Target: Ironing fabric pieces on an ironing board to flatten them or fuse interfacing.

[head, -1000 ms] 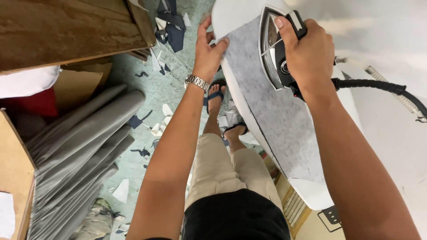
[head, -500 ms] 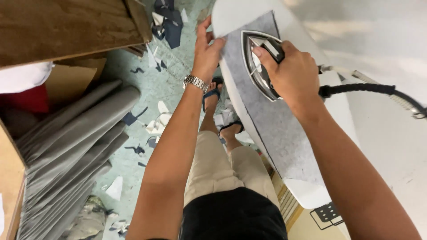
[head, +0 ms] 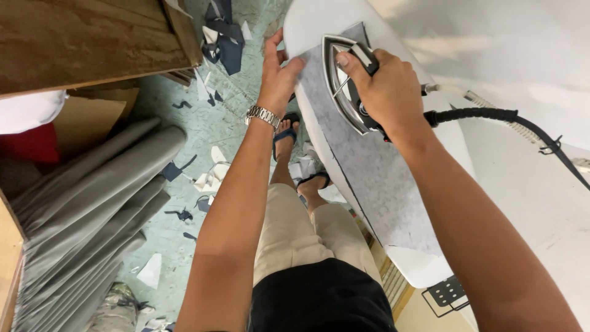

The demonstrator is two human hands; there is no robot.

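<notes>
Head view: ironing a grey felt strip along a white ironing board, centre right of frame.
Right hand, fingers clamped on the iron, works the strip's upper end; left hand, fingers together, pins that edge; the lower stretch lies flat.

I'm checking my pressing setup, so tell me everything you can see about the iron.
The iron is a pointed, wedge-shaped tool with a shiny metal body and a dark handle on top. It sits flat on the grey felt-like fabric strip laid along the white ironing board, tip pointing away from the person. The right hand wraps its handle; a black hose runs off behind it. The left hand presses the fabric beside it.
</notes>
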